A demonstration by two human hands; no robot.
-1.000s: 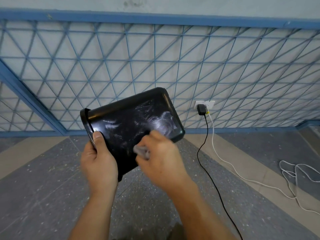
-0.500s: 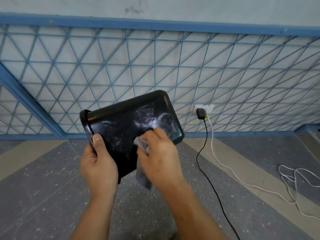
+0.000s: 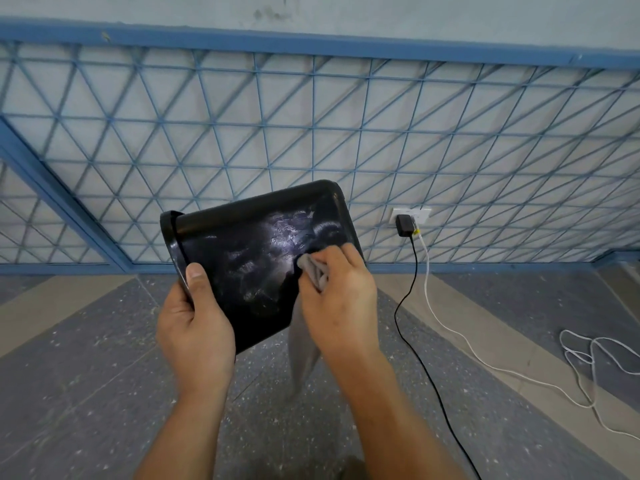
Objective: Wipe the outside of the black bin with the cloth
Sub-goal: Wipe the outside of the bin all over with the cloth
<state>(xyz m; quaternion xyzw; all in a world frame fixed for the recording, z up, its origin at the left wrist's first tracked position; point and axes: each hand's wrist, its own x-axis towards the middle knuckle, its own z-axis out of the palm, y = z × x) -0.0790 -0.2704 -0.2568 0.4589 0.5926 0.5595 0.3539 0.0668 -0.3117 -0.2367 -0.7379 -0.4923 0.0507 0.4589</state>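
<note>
A black plastic bin (image 3: 249,258) is held sideways in the air, its rim to the left and its base to the right, with pale wipe streaks across the side facing me. My left hand (image 3: 194,327) grips the rim end, thumb on the outer wall. My right hand (image 3: 337,299) holds a bunched grey cloth (image 3: 313,271) against the right part of that wall, near the base. A tail of the cloth hangs below the bin.
A blue metal lattice grille (image 3: 311,133) leans against the pale wall ahead. A wall socket (image 3: 412,214) holds a black charger (image 3: 403,226); a black cable (image 3: 405,327) and a white cable (image 3: 485,362) trail over the speckled grey floor on the right.
My right hand has slid the cloth up and to the right along the bin's wall, toward the base. More of the cloth hangs down below. My left hand keeps its grip on the rim.
</note>
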